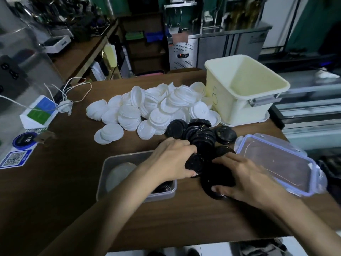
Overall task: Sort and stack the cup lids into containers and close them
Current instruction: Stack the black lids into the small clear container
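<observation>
Black lids [202,134] lie heaped at mid-frame on the surface [73,182], just below the white lids [156,108]. "How would they handle?" asks one observer.

"Light, thin, springy plastic, probably slick," the other judges. "They nest, so the rim is where to take hold. The left hand [173,159] has its fingers curled round one black lid [196,164]; the right hand [245,180] grips a blurred dark stack [215,179] beside it, thumb at the near edge."

"Next?"

"Probably the grey container [127,154] at lower centre, where some already sit."
</observation>
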Action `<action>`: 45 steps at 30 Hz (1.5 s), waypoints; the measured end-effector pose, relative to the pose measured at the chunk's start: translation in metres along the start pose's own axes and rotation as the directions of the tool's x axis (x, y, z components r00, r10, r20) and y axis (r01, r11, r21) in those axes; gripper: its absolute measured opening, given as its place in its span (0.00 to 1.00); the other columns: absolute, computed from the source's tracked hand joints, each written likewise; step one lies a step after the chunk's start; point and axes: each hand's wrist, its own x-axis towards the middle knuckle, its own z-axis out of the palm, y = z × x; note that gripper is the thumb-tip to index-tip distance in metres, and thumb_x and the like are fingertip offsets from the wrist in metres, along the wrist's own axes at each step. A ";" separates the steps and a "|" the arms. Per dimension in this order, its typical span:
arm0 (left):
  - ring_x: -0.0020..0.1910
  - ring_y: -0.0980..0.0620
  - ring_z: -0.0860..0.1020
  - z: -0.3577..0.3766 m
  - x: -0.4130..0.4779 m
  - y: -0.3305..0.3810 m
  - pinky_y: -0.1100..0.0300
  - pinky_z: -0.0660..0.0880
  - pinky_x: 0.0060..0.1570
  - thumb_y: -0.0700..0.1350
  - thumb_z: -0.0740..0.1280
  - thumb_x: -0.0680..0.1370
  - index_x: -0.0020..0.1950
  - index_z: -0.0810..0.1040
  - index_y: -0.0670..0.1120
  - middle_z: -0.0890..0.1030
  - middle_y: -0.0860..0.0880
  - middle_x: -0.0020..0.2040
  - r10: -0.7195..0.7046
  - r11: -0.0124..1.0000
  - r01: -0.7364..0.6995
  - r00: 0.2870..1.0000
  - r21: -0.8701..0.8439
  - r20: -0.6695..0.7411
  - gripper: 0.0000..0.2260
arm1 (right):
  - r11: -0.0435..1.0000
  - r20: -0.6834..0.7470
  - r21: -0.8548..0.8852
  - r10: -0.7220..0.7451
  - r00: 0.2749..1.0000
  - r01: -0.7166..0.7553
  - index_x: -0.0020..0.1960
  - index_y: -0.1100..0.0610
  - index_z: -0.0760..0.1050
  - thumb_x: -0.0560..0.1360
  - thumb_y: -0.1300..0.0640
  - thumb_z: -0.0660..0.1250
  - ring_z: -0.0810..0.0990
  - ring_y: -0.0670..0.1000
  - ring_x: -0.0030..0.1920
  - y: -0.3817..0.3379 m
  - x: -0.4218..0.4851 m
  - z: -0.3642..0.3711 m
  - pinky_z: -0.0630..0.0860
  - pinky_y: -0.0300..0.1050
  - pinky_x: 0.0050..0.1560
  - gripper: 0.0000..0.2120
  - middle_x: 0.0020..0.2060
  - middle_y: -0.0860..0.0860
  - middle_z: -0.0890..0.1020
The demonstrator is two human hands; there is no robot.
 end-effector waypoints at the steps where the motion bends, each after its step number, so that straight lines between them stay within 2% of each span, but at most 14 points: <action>1: 0.58 0.51 0.78 0.001 0.005 0.003 0.56 0.67 0.64 0.62 0.76 0.73 0.70 0.76 0.53 0.79 0.55 0.58 0.001 0.999 -0.002 1.000 0.036 0.028 0.29 | 1.000 -0.007 -0.020 0.005 1.000 -0.005 0.72 0.40 0.69 0.68 0.30 0.71 0.74 0.43 0.63 -0.001 -0.004 0.001 0.74 0.39 0.53 0.36 0.63 0.36 0.71; 3: 0.57 0.50 0.78 0.004 0.010 0.006 0.55 0.68 0.62 0.64 0.76 0.73 0.71 0.75 0.52 0.79 0.53 0.58 -0.017 0.997 0.011 0.998 0.076 0.069 0.31 | 0.999 -0.015 -0.047 0.000 1.000 -0.001 0.72 0.43 0.71 0.67 0.30 0.71 0.75 0.46 0.61 -0.003 -0.010 0.006 0.72 0.38 0.53 0.37 0.62 0.39 0.73; 6: 0.55 0.48 0.80 0.007 0.019 0.009 0.52 0.69 0.59 0.64 0.76 0.72 0.66 0.76 0.51 0.80 0.52 0.56 -0.039 0.991 0.025 0.993 0.128 0.108 0.29 | 0.997 -0.017 -0.075 0.020 1.000 -0.021 0.71 0.46 0.72 0.65 0.28 0.67 0.76 0.49 0.58 -0.005 -0.018 0.016 0.79 0.45 0.52 0.39 0.61 0.42 0.74; 10: 0.53 0.46 0.80 0.007 0.024 0.013 0.51 0.71 0.57 0.63 0.76 0.72 0.67 0.74 0.52 0.82 0.51 0.55 -0.064 0.992 0.045 0.986 0.121 0.157 0.29 | 0.989 -0.033 -0.140 0.053 0.998 -0.057 0.69 0.45 0.74 0.64 0.27 0.65 0.78 0.50 0.58 -0.007 -0.021 0.029 0.78 0.44 0.50 0.39 0.61 0.42 0.75; 15: 0.48 0.46 0.79 0.004 0.021 0.015 0.53 0.71 0.49 0.59 0.76 0.72 0.67 0.72 0.52 0.79 0.51 0.51 -0.070 0.995 0.056 0.980 0.080 0.184 0.28 | 0.998 0.015 -0.024 0.055 0.998 -0.055 0.72 0.44 0.70 0.68 0.30 0.67 0.74 0.49 0.63 -0.006 -0.019 0.034 0.79 0.48 0.55 0.36 0.65 0.40 0.71; 18: 0.48 0.47 0.78 -0.004 0.017 0.014 0.54 0.68 0.47 0.58 0.74 0.71 0.67 0.72 0.54 0.77 0.53 0.50 -0.045 0.999 0.040 0.988 0.032 0.149 0.27 | 0.996 -0.019 0.090 0.029 0.999 -0.027 0.73 0.43 0.68 0.69 0.36 0.73 0.73 0.45 0.63 -0.005 -0.020 0.028 0.75 0.41 0.59 0.35 0.64 0.39 0.71; 22: 0.53 0.52 0.75 -0.022 0.009 0.010 0.58 0.67 0.52 0.59 0.73 0.72 0.69 0.69 0.57 0.75 0.56 0.53 -0.007 0.999 0.012 0.995 -0.049 0.100 0.28 | 0.980 -0.082 0.198 0.024 0.996 -0.007 0.74 0.41 0.67 0.69 0.39 0.76 0.72 0.41 0.64 -0.004 -0.018 0.020 0.68 0.32 0.61 0.36 0.63 0.35 0.72; 26: 0.55 0.54 0.74 -0.040 -0.002 0.002 0.57 0.71 0.50 0.59 0.73 0.72 0.68 0.67 0.61 0.72 0.59 0.56 -0.055 0.986 0.067 0.996 -0.152 0.076 0.26 | 0.974 -0.116 0.226 0.000 0.993 0.026 0.75 0.41 0.67 0.69 0.37 0.75 0.73 0.40 0.65 -0.007 -0.009 0.016 0.71 0.36 0.64 0.37 0.63 0.34 0.72; 29: 0.57 0.56 0.75 -0.048 -0.015 -0.006 0.57 0.75 0.55 0.59 0.73 0.73 0.69 0.67 0.63 0.72 0.60 0.59 -0.081 0.979 0.087 0.996 -0.184 0.041 0.27 | 0.970 -0.136 0.231 -0.039 0.990 0.070 0.74 0.42 0.68 0.69 0.37 0.75 0.73 0.41 0.65 -0.012 0.001 0.013 0.74 0.42 0.65 0.36 0.63 0.35 0.72; 33: 0.58 0.60 0.76 -0.055 -0.042 -0.024 0.56 0.77 0.58 0.59 0.75 0.71 0.68 0.70 0.64 0.75 0.62 0.59 -0.135 0.954 0.119 0.990 -0.276 -0.040 0.28 | 0.970 -0.171 0.213 -0.084 0.982 0.120 0.73 0.43 0.70 0.70 0.37 0.75 0.73 0.42 0.66 -0.020 0.015 0.009 0.75 0.42 0.65 0.35 0.65 0.36 0.72; 37: 0.56 0.59 0.79 -0.056 -0.068 -0.037 0.56 0.77 0.57 0.57 0.79 0.69 0.67 0.75 0.59 0.78 0.59 0.56 -0.162 0.933 0.113 0.980 -0.343 -0.117 0.28 | 0.958 -0.231 0.225 -0.125 0.965 0.178 0.71 0.46 0.73 0.70 0.38 0.76 0.76 0.42 0.64 -0.027 0.032 0.005 0.75 0.43 0.64 0.33 0.63 0.38 0.75; 39: 0.56 0.58 0.79 -0.053 -0.079 -0.043 0.56 0.78 0.57 0.57 0.80 0.69 0.67 0.76 0.58 0.79 0.58 0.56 -0.170 0.927 0.116 0.978 -0.356 -0.125 0.28 | 0.949 -0.253 0.242 -0.138 0.958 0.201 0.71 0.47 0.73 0.70 0.39 0.76 0.77 0.42 0.64 -0.032 0.039 0.003 0.76 0.45 0.63 0.33 0.62 0.38 0.76; 42: 0.57 0.60 0.79 -0.044 -0.095 -0.051 0.54 0.79 0.57 0.59 0.80 0.67 0.64 0.76 0.60 0.78 0.61 0.56 -0.199 0.912 0.154 0.977 -0.381 -0.082 0.28 | 0.939 -0.259 0.257 -0.160 0.953 0.227 0.71 0.46 0.73 0.69 0.34 0.72 0.77 0.43 0.64 -0.041 0.049 0.000 0.77 0.47 0.63 0.34 0.62 0.39 0.76; 45: 0.60 0.64 0.76 -0.033 -0.104 -0.054 0.49 0.78 0.59 0.67 0.74 0.64 0.66 0.73 0.64 0.75 0.67 0.58 -0.272 0.911 0.252 0.962 -0.327 -0.015 0.31 | 0.934 -0.255 0.256 -0.184 0.949 0.250 0.71 0.47 0.73 0.69 0.33 0.71 0.77 0.43 0.64 -0.049 0.057 -0.003 0.76 0.46 0.63 0.34 0.62 0.40 0.77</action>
